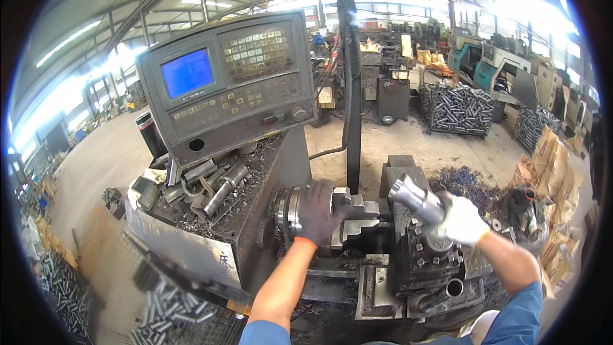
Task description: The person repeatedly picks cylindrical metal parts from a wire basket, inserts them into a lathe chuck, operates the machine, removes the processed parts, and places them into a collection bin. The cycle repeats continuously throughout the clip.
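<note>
My left hand [317,212], in a dark glove with an orange cuff, grips the round metal chuck [288,211] of a lathe. My right hand [461,219], in a white glove, holds a shiny metal cylinder [416,197] tilted up to the left, above the dark tool post [429,252]. The chuck jaws [357,217] sit between the two hands. The cylinder is apart from the chuck.
A grey control panel [230,83] with a blue screen stands above the lathe. Several metal cylinders [214,185] lie on the headstock amid chips. A wire crate of parts [456,108] stands behind, sacks [555,172] at the right, more parts [166,310] in a bin at lower left.
</note>
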Motion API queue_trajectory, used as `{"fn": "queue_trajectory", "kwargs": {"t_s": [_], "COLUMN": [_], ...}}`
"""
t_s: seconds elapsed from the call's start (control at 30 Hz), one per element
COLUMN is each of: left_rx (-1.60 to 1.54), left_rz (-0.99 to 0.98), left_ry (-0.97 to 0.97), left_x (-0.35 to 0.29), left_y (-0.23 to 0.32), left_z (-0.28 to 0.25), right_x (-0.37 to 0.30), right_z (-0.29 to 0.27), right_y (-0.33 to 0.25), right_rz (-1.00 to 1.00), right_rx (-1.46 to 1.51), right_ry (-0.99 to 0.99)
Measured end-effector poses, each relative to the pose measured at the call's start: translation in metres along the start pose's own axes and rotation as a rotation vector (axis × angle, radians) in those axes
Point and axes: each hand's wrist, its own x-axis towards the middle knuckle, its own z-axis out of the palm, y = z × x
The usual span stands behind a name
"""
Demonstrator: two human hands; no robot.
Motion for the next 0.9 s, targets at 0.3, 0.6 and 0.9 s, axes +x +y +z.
{"fn": "queue_trajectory", "kwargs": {"t_s": [0.3, 0.6, 0.9], "left_rx": [-1.499, -1.856, -1.823], "left_rz": [-0.622, -1.169, -1.42], "left_ry": [-0.322, -0.42, -0.362], "left_x": [-0.221, -0.252, -0.25], "left_y": [0.115, 0.126, 0.106], "left_z": [0.067, 0.086, 0.06], "right_x": [-0.131, -0.193, -0.417], "right_z": [0.211, 0.254, 0.2], "right_y": [0.016, 0.081, 0.341], "right_rz": [0.55, -0.187, 1.112], "right_rx": [1.195, 0.704, 0.67], "right_ry": [-0.718, -0.515, -0.626]}}
